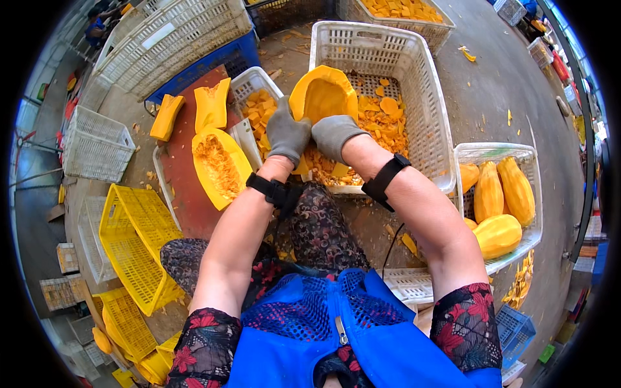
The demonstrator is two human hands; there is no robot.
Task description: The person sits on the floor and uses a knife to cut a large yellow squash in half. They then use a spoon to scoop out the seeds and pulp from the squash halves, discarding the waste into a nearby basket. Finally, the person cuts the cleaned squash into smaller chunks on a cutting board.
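Note:
My left hand (288, 128), in a grey glove, grips the left rim of a hollowed yellow squash half (329, 97), thumb near its lower edge. The squash's hollow faces me above a large white plastic crate (422, 97). My right hand (337, 137), gloved too, is curled into a fist against the squash's lower edge. Its fingertips are hidden, so I cannot tell what it holds. Orange scraps, pulp and seeds (388, 123) lie in the crate below. To the left, a squash half full of stringy pulp (220, 167) rests on a red board (182, 179).
Two cut squash pieces (212, 106) (167, 116) sit on the board's far side. Beside it stands a small crate of orange cubes (259, 114). Peeled whole squashes (489, 191) fill a crate at right. Yellow crates (140, 242) lie at left; stacked white crates (174, 43) stand behind.

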